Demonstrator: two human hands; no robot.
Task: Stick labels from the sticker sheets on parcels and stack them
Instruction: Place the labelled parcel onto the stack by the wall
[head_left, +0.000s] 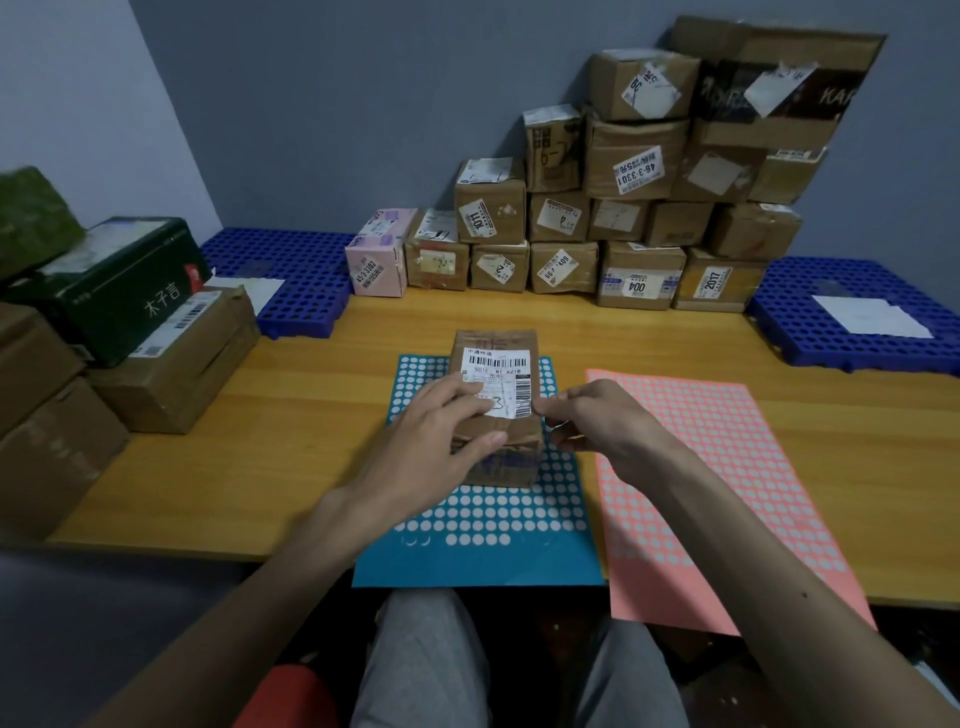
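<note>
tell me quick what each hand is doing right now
left hand: open, pressed flat on the parcel
right hand: pinched beside the parcel, holding what cannot be told

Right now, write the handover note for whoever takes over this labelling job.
Left hand: flat on the parcel, steadying it.
Right hand: fingertips pinched at the parcel's right edge; sticker in the grip unconfirmed.
Parcel stands on the blue sticker sheet; pink sheet lies to its right.
Done, apparently: boxes stacked at the wall.
To do: finish this one, stack it, then the pile on the left.
</note>
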